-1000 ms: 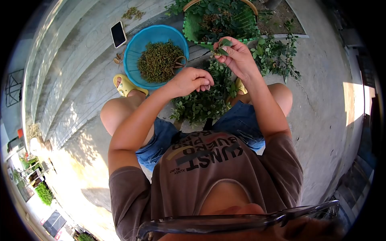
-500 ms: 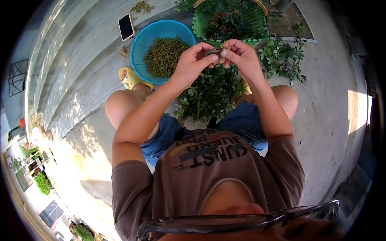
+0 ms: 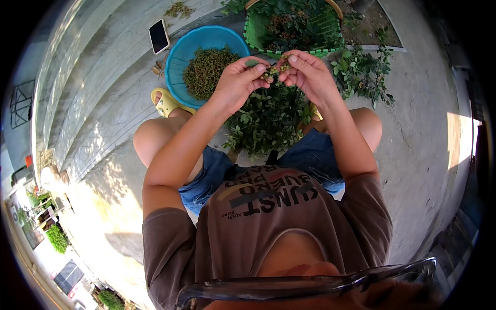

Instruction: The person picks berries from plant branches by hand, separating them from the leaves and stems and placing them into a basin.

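Between my hands is a small berry cluster [image 3: 272, 73], green and brownish. My left hand [image 3: 240, 82] pinches its left part, with a green leaf [image 3: 251, 63] at the fingers. The right part is pinched by my right hand [image 3: 308, 75]. To the left, a blue basin [image 3: 176, 67] holds a heap of small berries [image 3: 206, 72]. Just beyond my right hand stands a green woven basket [image 3: 253, 33] containing leafy, berried branches. Below my hands, a pile of leafy branches [image 3: 266, 121] lies between my feet.
A phone [image 3: 159, 36] lies left of the basin, near dried stems [image 3: 179, 9] and brown scraps [image 3: 158, 67]. More leafy branches [image 3: 364, 75] lie on the concrete at right. Yellow sandals [image 3: 165, 102] are on my feet. Concrete steps [image 3: 103, 67] run along the left.
My left hand has risen from beside the basin to meet my right hand. Both now grip the cluster, and since half a second ago they have drawn slightly apart, showing more berries.
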Motion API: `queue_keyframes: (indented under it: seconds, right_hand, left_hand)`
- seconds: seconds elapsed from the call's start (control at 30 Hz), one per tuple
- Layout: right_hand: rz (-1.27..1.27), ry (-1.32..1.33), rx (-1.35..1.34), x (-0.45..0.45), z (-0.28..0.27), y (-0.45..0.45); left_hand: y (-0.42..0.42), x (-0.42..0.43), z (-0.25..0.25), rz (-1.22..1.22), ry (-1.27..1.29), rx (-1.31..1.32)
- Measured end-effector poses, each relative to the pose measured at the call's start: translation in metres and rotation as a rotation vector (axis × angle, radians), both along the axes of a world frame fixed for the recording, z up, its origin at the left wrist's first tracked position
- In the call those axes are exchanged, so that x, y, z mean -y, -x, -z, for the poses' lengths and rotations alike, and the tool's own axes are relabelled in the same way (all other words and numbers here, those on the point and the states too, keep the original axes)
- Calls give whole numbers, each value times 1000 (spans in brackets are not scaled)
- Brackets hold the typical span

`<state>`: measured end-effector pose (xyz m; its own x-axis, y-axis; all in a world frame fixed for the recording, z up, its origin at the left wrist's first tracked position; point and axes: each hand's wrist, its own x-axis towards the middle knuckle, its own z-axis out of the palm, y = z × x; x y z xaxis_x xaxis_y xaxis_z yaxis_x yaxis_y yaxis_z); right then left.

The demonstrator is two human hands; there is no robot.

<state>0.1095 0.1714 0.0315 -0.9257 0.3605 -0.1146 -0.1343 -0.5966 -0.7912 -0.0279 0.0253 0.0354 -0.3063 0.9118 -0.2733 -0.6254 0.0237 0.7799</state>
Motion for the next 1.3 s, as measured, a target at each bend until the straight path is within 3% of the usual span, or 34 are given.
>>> queue_keyframes:
  seconds: [0.3,0.4,0.47,0.5,0.57,0.6,0.67,0.7,0.77,0.87,0.9,0.97,1.1,1.23,1.3]
  right_hand:
    - [-21,50,1,-2,-3,-3]
    - [-100,-41,25,-7,-4,-7]
    - [-448,-1220,229,-20,3,-14]
    - [-446,-1229,230,-27,14,-16]
    - [-245,-1575,257,-36,41,-20]
    - [-127,-1458,268,-39,34,-19]
    - [-7,-1371,348,-51,12,-15]
    - [117,-1274,419,-57,3,-12]
    - [222,-1256,487,-88,10,-3]
    - [256,-1111,465,-122,4,31]
    - [157,-1125,489,-134,9,46]
    - [55,-1137,524,-152,24,73]
    - [-450,-1382,569,-165,84,124]
    - [-563,-1367,635,-174,136,145]
    - [-604,-1509,497,-168,165,148]
  left_hand:
    - [2,4,3,-28,-4,6]
    - [3,9,3,24,8,-36]
    - [4,15,-1,699,231,-995]
    - [4,31,36,591,1,-1558]
    - [-4,42,52,655,169,-1641]
    - [-5,37,41,649,162,-1638]
    - [-6,20,6,629,190,-1056]
    - [-4,18,3,622,186,-1049]
    - [3,13,-1,401,200,-589]
    - [5,7,-12,179,154,-216]
    - [7,4,-12,81,146,-35]
    - [10,-2,-13,49,164,-1]
    - [14,-10,-17,-74,197,146]
    - [20,-8,-12,-156,173,241]
    - [22,-6,-12,-154,183,250]
